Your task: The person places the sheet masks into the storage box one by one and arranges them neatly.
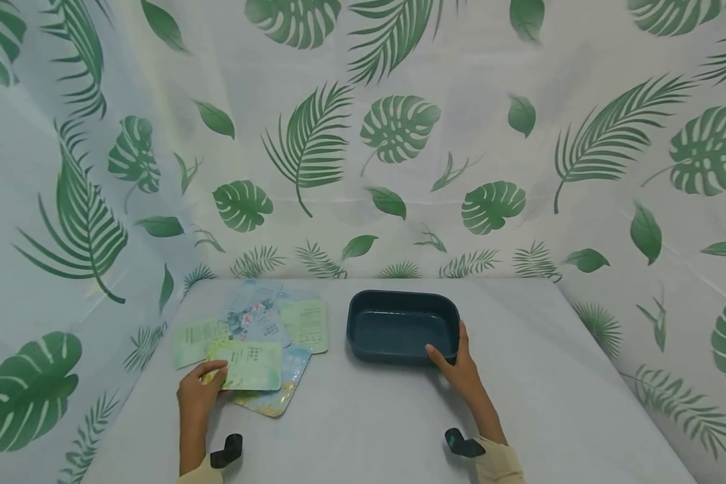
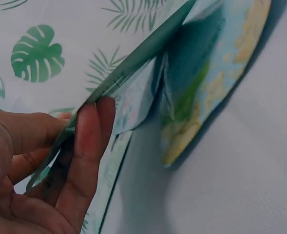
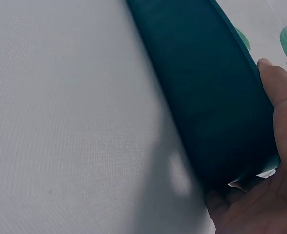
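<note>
My left hand [image 1: 198, 395] pinches the left edge of a flat yellow-green sachet [image 1: 255, 366] between thumb and fingers. In the left wrist view that sachet [image 2: 133, 66] is tilted and seen nearly edge-on. Beneath it lies a blue-and-yellow sachet [image 1: 290, 383]. Behind are a pale blue flowered sachet [image 1: 257, 316] and two light green ones, one to the left [image 1: 190, 343] and one to the right [image 1: 308, 326]. My right hand [image 1: 464, 376] grips the near right corner of a deep teal rectangular dish [image 1: 387, 355], thumb at the rim. In the right wrist view, its fingers reach under the dish's [image 3: 206, 92] base.
A white cloth covers the table [image 1: 363, 430]. Leaf-printed curtains [image 1: 399, 222] stand behind and on both sides. A small black device sits by the left wrist [image 1: 226, 452] and another by the right wrist [image 1: 464, 445]. The dish stands right of the sachets, with nothing visible inside.
</note>
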